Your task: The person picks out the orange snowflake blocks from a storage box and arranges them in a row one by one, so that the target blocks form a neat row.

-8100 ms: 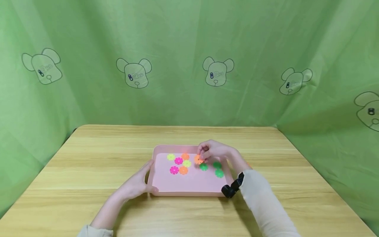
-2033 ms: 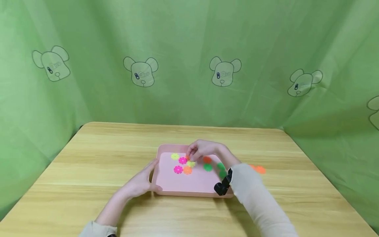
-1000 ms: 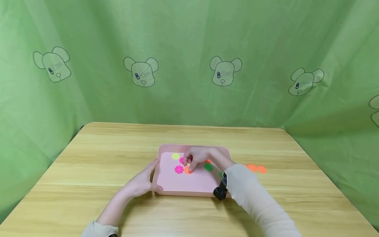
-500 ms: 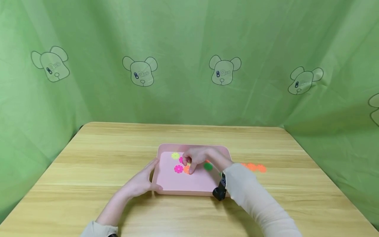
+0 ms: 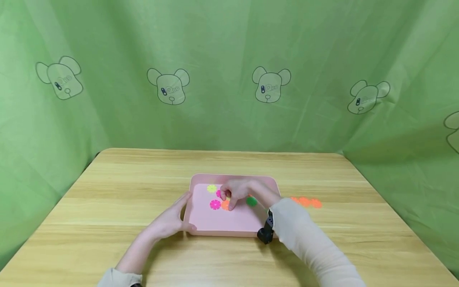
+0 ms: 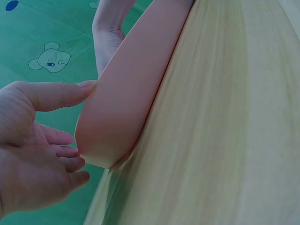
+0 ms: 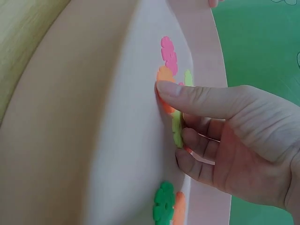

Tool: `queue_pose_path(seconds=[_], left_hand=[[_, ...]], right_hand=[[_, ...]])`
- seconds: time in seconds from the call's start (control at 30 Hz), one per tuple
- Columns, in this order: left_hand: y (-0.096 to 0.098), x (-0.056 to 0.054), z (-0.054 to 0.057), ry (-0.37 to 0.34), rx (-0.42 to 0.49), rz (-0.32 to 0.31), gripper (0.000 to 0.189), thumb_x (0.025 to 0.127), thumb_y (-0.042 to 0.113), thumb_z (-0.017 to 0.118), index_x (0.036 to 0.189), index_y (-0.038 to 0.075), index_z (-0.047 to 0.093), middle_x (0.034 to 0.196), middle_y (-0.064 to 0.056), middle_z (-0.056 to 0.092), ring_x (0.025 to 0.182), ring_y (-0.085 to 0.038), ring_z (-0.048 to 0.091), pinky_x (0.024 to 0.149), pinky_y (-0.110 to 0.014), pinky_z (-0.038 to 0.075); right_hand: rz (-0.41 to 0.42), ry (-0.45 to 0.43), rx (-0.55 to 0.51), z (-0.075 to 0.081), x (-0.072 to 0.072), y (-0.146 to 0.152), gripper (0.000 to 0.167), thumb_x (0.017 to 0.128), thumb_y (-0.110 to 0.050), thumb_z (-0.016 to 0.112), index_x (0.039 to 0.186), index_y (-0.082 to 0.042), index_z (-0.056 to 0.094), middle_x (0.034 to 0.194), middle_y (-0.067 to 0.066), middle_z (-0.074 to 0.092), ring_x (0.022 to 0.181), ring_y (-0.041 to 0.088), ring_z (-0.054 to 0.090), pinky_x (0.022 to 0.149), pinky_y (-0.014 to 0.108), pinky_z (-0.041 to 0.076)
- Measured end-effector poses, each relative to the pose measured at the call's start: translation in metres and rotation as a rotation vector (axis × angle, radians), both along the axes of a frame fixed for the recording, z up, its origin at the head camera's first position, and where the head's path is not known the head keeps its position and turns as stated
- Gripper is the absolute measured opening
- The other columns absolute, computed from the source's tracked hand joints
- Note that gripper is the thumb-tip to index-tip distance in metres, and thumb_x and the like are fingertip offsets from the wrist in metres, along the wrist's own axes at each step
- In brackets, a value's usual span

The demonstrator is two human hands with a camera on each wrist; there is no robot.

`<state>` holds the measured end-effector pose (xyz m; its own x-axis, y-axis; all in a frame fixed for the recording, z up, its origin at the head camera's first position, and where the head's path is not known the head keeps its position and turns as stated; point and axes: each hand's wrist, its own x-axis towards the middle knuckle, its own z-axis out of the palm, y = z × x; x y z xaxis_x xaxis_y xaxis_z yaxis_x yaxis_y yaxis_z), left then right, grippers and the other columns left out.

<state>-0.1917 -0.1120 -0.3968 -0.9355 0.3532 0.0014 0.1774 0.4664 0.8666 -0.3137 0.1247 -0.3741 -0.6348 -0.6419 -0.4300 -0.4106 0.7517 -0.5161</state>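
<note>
Flower-shaped plastic discs lie in a shallow pink tray. My right hand is over its middle, thumb pressed on an orange disc and fingers curled down behind it; the index finger is hidden by the thumb. Beside the fingertips lies a yellow disc. A pink disc adjoins the orange one on the left. At the tray's left end my left hand rests with spread, relaxed fingers against the wall; its thumb touches the rim near the front corner.
Farther left in the tray is another yellow disc. A green disc and an orange one lie close together to the right. Several orange discs rest on the wooden table, right of the tray. A green curtain hangs behind.
Earlier, my right hand pinched an orange disc near the green ones; an orange disc now lies there. It then moved left to the back and came forward to the front orange disc.
</note>
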Motion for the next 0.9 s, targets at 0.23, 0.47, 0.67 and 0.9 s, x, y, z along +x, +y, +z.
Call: queue_pose_path(seconds=[0.23, 0.47, 0.67, 0.9], left_hand=[[0.0, 0.0, -0.001, -0.001, -0.005, -0.001, 0.1, 0.065, 0.007, 0.078, 0.146, -0.002, 0.018, 0.152, -0.02, 0.015, 0.138, -0.036, 0.011, 0.11, -0.054, 0.01], [0.0, -0.001, -0.001, -0.008, -0.002, 0.001, 0.102, 0.065, 0.008, 0.078, 0.146, -0.002, 0.018, 0.152, -0.02, 0.014, 0.138, -0.037, 0.011, 0.11, -0.055, 0.009], [0.0, -0.001, 0.0, -0.01, 0.003, 0.001, 0.102, 0.065, 0.008, 0.078, 0.146, -0.002, 0.017, 0.152, -0.019, 0.014, 0.138, -0.036, 0.011, 0.11, -0.054, 0.009], [0.0, 0.001, 0.001, -0.02, 0.013, 0.002, 0.102, 0.065, 0.007, 0.078, 0.147, 0.0, 0.017, 0.152, -0.019, 0.014, 0.138, -0.037, 0.01, 0.11, -0.055, 0.009]], right_hand=[[-0.03, -0.017, -0.077, -0.001, 0.001, 0.004, 0.023, 0.071, 0.003, 0.075, 0.082, -0.006, 0.057, 0.073, 0.001, 0.046, 0.069, 0.013, 0.042, 0.063, 0.022, 0.037], [-0.035, 0.024, -0.108, 0.0, 0.002, 0.006, 0.022, 0.072, 0.001, 0.075, 0.08, -0.006, 0.056, 0.072, 0.0, 0.047, 0.068, 0.014, 0.044, 0.064, 0.023, 0.038], [-0.066, 0.004, -0.129, 0.0, 0.001, 0.011, 0.021, 0.074, 0.006, 0.07, 0.08, -0.007, 0.055, 0.071, 0.0, 0.046, 0.065, 0.013, 0.041, 0.058, 0.023, 0.035], [-0.071, -0.04, -0.228, 0.0, 0.002, 0.018, 0.013, 0.08, 0.006, 0.062, 0.085, -0.005, 0.058, 0.075, 0.001, 0.049, 0.066, 0.014, 0.042, 0.059, 0.022, 0.037]])
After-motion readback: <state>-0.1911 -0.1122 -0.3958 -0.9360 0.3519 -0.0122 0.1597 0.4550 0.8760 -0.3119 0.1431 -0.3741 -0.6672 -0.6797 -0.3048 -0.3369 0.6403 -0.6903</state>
